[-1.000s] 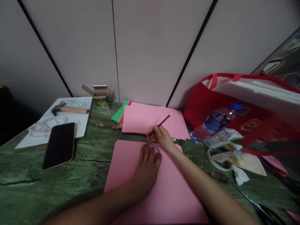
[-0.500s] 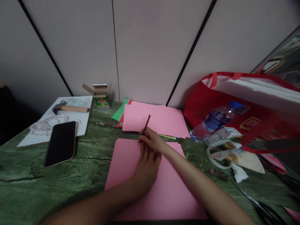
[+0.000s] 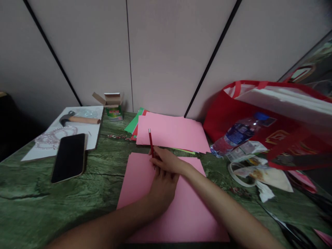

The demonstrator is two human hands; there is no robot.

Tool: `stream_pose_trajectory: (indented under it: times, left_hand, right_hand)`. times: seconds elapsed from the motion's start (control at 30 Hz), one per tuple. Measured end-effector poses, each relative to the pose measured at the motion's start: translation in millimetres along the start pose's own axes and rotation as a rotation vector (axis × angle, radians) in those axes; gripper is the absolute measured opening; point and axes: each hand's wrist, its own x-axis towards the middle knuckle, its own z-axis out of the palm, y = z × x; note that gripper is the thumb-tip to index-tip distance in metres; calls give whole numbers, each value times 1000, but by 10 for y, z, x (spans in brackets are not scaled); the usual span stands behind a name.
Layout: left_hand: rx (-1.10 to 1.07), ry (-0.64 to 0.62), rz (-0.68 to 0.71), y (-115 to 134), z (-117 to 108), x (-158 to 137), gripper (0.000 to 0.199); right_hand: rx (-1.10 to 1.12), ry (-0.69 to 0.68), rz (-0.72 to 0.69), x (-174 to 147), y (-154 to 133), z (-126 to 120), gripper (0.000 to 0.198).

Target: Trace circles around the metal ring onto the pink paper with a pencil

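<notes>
My right hand (image 3: pixel 166 159) is closed around a red pencil (image 3: pixel 150 140), its eraser end up and its lower end near the upper part of a pink paper sheet (image 3: pixel 192 214). The pencil stands almost upright, leaning slightly left. My left hand (image 3: pixel 162 190) lies on the same sheet, fingers stretched forward and pressing down. The right hand rests over its fingertips, so whatever may be beneath them is hidden. Behind the hands is a pile of pink paper (image 3: pixel 173 131), with green and red sheets (image 3: pixel 135 122) showing at its left edge.
On the left are a black phone (image 3: pixel 69 157), a hammer (image 3: pixel 83 119) and pink bead strings (image 3: pixel 55 136) on a white board (image 3: pixel 33 155). A small green box (image 3: pixel 114 112) stands behind. To the right are a bottle (image 3: pixel 237 133), red bag (image 3: pixel 220 107), tape roll (image 3: pixel 240 181) and scissors (image 3: pixel 293 231).
The pencil has swung from leaning right to leaning slightly left, its top moving left and down. My right hand has turned with it. My left hand stays almost in place.
</notes>
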Motion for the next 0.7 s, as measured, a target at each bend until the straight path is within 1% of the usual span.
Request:
stream_pose_trajectory:
  times: [0.2,0.33,0.5,0.7]
  left_hand:
    - [-39,31,8,-10,-11,-2,55]
    - [-38,23,3,-9,-33,13,51]
    - [-49,56,14,-18,-5,39,46]
    - [-42,-14,21,-34,39,44,41]
  right_hand:
    - [-65,14,14,6,-19,-10,11]
    - [-76,50,43,43,20,-27,7]
    - [-70,178,82,74,177,-39,6]
    - [-68,308,159,31,357,-68,5]
